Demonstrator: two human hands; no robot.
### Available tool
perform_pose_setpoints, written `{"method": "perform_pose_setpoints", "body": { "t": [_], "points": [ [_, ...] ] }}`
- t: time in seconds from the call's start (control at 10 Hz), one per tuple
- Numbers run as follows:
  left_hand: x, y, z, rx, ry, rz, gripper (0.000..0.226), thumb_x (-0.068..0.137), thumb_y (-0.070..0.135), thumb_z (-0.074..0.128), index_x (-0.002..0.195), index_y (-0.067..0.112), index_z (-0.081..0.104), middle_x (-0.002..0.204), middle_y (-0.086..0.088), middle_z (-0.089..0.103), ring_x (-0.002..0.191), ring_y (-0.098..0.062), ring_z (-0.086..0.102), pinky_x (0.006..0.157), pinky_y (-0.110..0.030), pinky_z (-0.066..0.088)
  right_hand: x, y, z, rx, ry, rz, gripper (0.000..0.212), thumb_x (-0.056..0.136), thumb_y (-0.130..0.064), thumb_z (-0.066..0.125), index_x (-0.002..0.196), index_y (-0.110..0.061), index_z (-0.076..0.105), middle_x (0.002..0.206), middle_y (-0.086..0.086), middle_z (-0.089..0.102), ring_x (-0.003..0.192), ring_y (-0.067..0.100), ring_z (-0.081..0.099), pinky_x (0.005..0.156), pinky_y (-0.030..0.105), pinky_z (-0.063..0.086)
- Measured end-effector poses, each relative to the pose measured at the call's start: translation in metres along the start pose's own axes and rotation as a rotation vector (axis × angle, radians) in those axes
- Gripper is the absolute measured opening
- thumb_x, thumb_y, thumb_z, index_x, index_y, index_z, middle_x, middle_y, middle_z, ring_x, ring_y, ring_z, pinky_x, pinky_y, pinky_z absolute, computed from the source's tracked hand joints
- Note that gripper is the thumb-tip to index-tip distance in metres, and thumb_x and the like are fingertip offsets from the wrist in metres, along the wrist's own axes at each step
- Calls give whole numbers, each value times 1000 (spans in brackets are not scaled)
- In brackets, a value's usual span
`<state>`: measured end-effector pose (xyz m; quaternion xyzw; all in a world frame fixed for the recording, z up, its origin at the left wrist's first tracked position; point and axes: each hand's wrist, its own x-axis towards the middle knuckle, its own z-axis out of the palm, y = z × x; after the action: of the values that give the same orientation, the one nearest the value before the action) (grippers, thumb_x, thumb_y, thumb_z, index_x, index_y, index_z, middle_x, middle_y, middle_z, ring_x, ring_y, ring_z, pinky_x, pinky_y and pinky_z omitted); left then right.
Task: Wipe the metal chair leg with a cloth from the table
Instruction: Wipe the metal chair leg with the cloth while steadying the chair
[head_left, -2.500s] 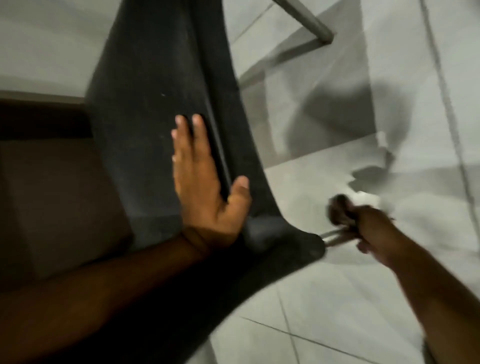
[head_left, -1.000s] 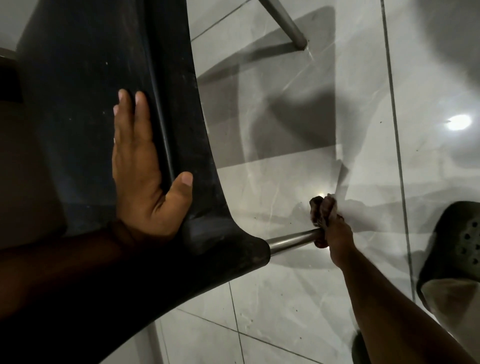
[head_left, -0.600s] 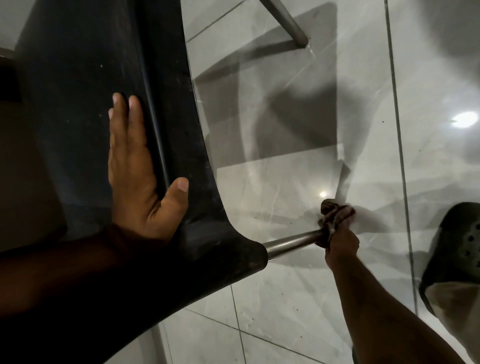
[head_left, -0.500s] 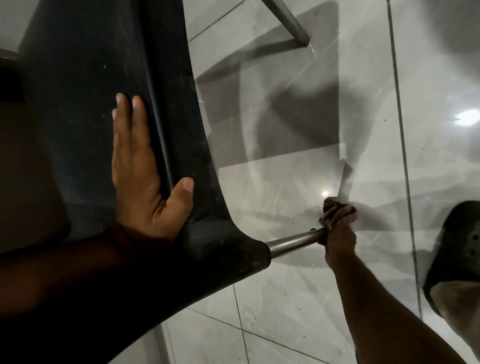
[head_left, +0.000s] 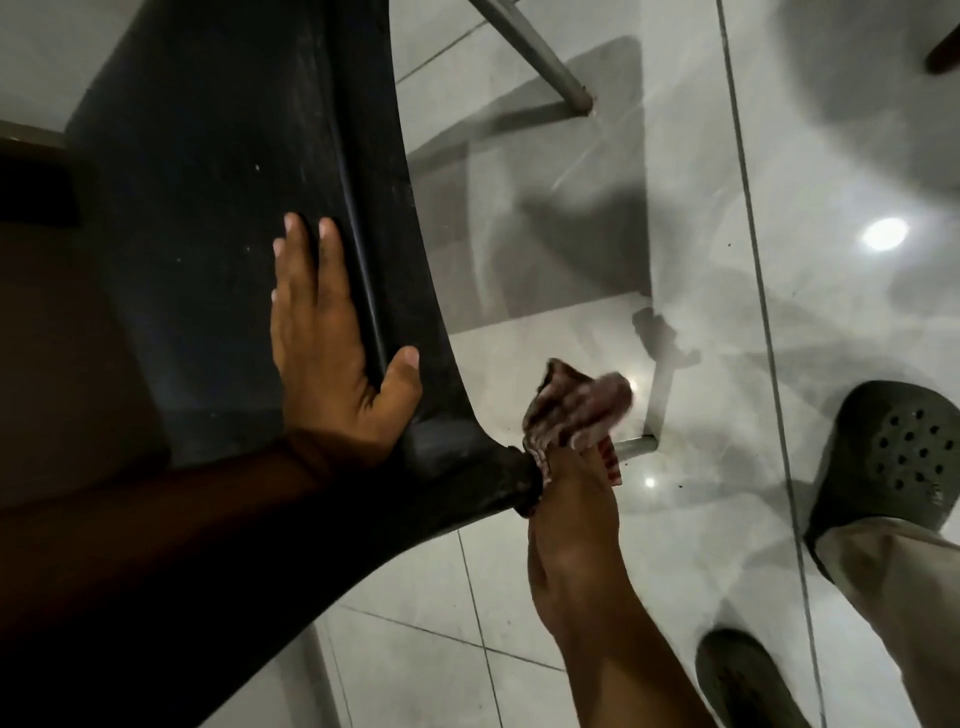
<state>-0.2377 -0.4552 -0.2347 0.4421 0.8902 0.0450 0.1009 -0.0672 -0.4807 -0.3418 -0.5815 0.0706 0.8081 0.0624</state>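
Note:
A black plastic chair (head_left: 218, 218) is tipped over, seat facing me. My left hand (head_left: 332, 343) lies flat and open against the seat, thumb hooked over its rim. My right hand (head_left: 576, 467) is closed around a brownish striped cloth (head_left: 571, 410) wrapped on the near metal chair leg (head_left: 636, 446), right against the black socket where the leg enters the seat. Only the leg's far tip shows past my fingers; the hand and cloth hide its other part. A second metal leg (head_left: 540, 57) points away at the top.
Glossy grey floor tiles (head_left: 779, 182) reflect a ceiling light. My two dark perforated clogs (head_left: 893, 457) and a beige trouser leg are at the lower right. A brown surface lies left of the chair.
My right hand has slid the cloth up the leg from near its tip to the socket at the seat. My left hand stays flat on the seat. The view has shifted slightly.

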Motion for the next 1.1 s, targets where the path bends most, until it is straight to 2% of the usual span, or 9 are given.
{"method": "perform_pose_setpoints", "body": {
  "t": [0.1, 0.3, 0.4, 0.5, 0.7, 0.8, 0.9, 1.0, 1.1],
  "points": [
    [2, -2, 3, 3, 17, 8, 94, 83, 56, 37, 152, -2, 10, 162, -30, 7, 152, -43, 5, 120, -66, 13, 14, -11, -4, -238, 9, -63, 52, 99, -25, 50, 150, -15, 42, 144, 13, 53, 120, 24, 59, 103, 39, 49],
    [6, -1, 4, 22, 29, 46, 94, 82, 50, 37, 147, -14, 13, 157, -38, 8, 150, -50, 7, 124, -52, 6, 111, -29, -51, -486, 72, -146, 20, 104, -24, 36, 97, -36, 50, 119, 2, 50, 105, 18, 50, 96, 44, 48],
    [5, -2, 4, 14, 34, 59, 95, 80, 45, 38, 144, -19, 11, 156, -41, 7, 149, -52, 5, 126, -52, 6, 164, -38, -76, -553, 107, -140, 27, 103, -25, 34, 79, -27, 46, 79, 9, 45, 67, 21, 41, 56, 36, 34],
    [6, -4, 7, 7, 24, 88, 93, 80, 40, 39, 142, -21, 10, 154, -45, 6, 148, -55, 4, 123, -62, 9, 193, -34, -92, -636, 138, -91, 18, 97, -30, 38, 85, -22, 50, 77, 7, 47, 68, 25, 41, 55, 33, 38],
    [4, 0, 4, 10, 14, 17, 96, 82, 51, 39, 147, -12, 9, 157, -41, 5, 150, -51, 4, 121, -66, 9, 171, -45, -74, -790, 167, 40, 29, 105, -32, 38, 116, -10, 54, 111, 21, 57, 75, 24, 56, 54, 31, 46],
    [3, 1, 2, 42, -5, -12, 98, 88, 70, 27, 149, -3, 8, 158, -38, 5, 151, -49, 4, 120, -67, 11, 130, -50, -54, -828, 96, 65, 46, 102, -27, 43, 143, -5, 48, 142, 21, 53, 107, 29, 58, 76, 41, 55],
    [0, 3, -2, 66, -44, -44, 95, 88, 72, 22, 151, 3, 7, 160, -35, 5, 151, -47, 3, 121, -66, 10, 71, -54, -23, -777, 78, -26, 39, 103, -19, 40, 138, -6, 53, 144, 23, 51, 121, 35, 56, 99, 47, 48],
    [0, 4, -7, 74, -124, -59, 95, 81, 60, 36, 153, 11, -1, 163, -27, -1, 152, -41, -3, 122, -61, 4, 17, -54, 5, -686, 59, -38, 24, 105, -28, 41, 101, -16, 62, 113, 31, 61, 96, 40, 64, 71, 40, 50],
    [3, 4, -18, 177, -259, -84, 103, 75, 57, 41, 152, 21, -17, 165, -17, -11, 152, -34, -11, 122, -55, 5, -20, -61, 11, -634, 55, -2, 28, 101, -35, 45, 112, -15, 62, 105, 15, 69, 89, 29, 68, 53, 25, 53]
  ]
}}
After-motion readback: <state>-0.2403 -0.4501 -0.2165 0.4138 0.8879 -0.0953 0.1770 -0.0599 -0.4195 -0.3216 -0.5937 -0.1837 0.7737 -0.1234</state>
